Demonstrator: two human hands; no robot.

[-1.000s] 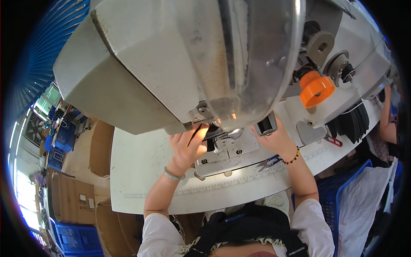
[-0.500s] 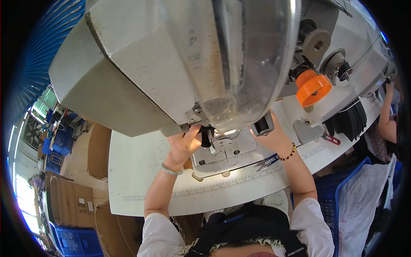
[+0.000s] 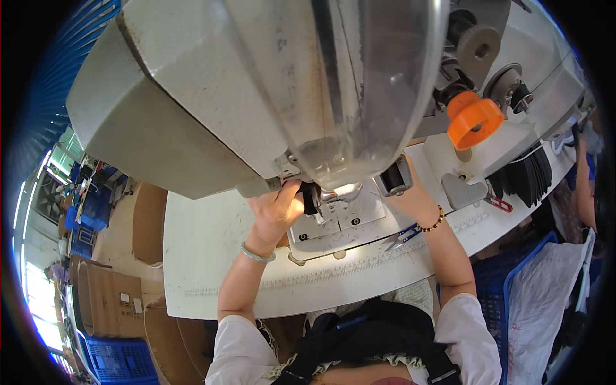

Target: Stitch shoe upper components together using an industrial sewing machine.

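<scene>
A large grey-white sewing machine (image 3: pixel 186 96) fills the upper view, with a clear plastic cover (image 3: pixel 378 128) over its front. Beneath its head, my left hand (image 3: pixel 277 213) is at the left of the needle area, fingers bent together beside a black part (image 3: pixel 311 199). What these fingers hold, if anything, is hidden by the machine. To the right of the needle my right hand (image 3: pixel 416 200) reaches under the head; its fingers are out of sight behind the cover and a dark metal part (image 3: pixel 394 178). Between the hands lies the lit metal needle plate (image 3: pixel 343 221).
Blue-handled thread snips (image 3: pixel 405 236) lie by my right wrist, above a ruler strip (image 3: pixel 333 268) on the white table (image 3: pixel 199 256). At right are red-handled snips (image 3: pixel 499 203), stacked black pieces (image 3: pixel 523 176) and a blue crate (image 3: pixel 494 289). Cardboard boxes (image 3: pixel 109 301) stand left.
The view has shifted slightly, so the machine head sits a little more left and higher. Both hands stay in nearly the same places beside the needle area.
</scene>
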